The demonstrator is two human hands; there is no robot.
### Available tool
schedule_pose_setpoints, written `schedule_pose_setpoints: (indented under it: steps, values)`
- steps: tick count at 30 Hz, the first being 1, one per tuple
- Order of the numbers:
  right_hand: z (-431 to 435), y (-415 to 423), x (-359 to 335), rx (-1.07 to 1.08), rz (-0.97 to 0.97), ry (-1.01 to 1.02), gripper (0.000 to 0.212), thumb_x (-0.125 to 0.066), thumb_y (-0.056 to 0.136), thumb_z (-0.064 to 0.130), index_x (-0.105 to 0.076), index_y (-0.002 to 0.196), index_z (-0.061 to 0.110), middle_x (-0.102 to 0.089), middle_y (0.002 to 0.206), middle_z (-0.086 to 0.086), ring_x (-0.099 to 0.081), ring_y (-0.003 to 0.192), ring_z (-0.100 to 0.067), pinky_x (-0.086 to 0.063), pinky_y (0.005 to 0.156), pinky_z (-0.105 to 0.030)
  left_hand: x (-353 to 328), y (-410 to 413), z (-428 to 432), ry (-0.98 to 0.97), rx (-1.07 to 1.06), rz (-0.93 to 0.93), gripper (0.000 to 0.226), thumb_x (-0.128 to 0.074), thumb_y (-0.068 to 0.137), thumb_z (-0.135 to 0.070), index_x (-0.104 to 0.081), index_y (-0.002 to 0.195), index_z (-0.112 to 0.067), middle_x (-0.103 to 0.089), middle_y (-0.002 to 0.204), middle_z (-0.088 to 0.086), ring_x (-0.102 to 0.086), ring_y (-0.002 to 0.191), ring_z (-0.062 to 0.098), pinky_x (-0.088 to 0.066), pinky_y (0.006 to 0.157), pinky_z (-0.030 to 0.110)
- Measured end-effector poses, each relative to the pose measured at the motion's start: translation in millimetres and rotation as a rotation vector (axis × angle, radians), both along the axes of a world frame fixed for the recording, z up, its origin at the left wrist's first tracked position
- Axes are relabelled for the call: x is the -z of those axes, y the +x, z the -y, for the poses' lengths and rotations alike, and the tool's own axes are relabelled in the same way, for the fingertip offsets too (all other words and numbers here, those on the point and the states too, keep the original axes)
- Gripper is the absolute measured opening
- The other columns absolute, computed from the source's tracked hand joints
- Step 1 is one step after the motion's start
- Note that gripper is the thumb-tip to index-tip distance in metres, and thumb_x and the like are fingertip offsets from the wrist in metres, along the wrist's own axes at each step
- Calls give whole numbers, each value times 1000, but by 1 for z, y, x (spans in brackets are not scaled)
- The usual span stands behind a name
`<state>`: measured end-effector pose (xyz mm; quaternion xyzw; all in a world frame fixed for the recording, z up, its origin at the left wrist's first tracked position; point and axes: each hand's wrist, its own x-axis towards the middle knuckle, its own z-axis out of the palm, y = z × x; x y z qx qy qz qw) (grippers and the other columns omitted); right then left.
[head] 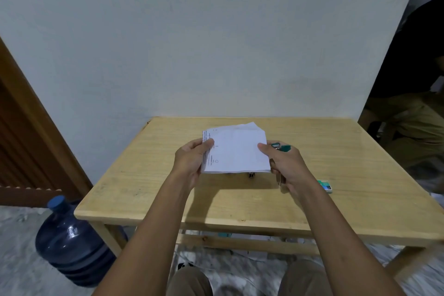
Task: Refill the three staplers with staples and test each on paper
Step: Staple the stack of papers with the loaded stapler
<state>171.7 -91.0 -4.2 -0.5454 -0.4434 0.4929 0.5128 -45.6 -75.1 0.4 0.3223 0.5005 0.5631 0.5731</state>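
A folded white paper sheet [236, 150] is lifted above the wooden table [144, 175]. My left hand [191, 163] grips its left edge, thumb on top. My right hand [286, 166] pinches the paper's right edge and also holds a green stapler [281, 147], whose green tip and metal part stick out behind the fingers. A small dark stapler part [251, 174] shows on the table just under the paper's lower edge; the rest of it is hidden. A small green staple box [325, 185] lies on the table to the right of my right hand.
The table stands against a pale wall. A large blue water jug [72, 240] sits on the floor at the left, next to a wooden door. A seated person [413, 103] is at the far right. Papers lie on the floor under the table.
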Motion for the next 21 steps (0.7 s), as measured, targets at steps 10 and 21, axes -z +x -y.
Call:
schedule_pose_setpoints:
  steps: [10, 21]
  values:
    - [2, -2, 4, 128, -119, 5, 8, -71, 89, 26, -67, 93, 20, -49, 46, 18, -39, 51, -9, -33, 54, -24, 3, 13, 12, -26, 262, 59, 37, -73, 87, -22, -65, 117, -2, -75, 97, 10, -72, 82, 27, -62, 78, 36]
    - [7, -19, 7, 134, -165, -5, 14, -71, 88, 30, -70, 97, 19, -62, 67, 7, -46, 55, -9, -37, 56, -25, 10, 48, 23, 61, 216, 143, 32, -69, 89, -12, -62, 119, -8, -76, 97, 9, -72, 80, 23, -60, 70, 33]
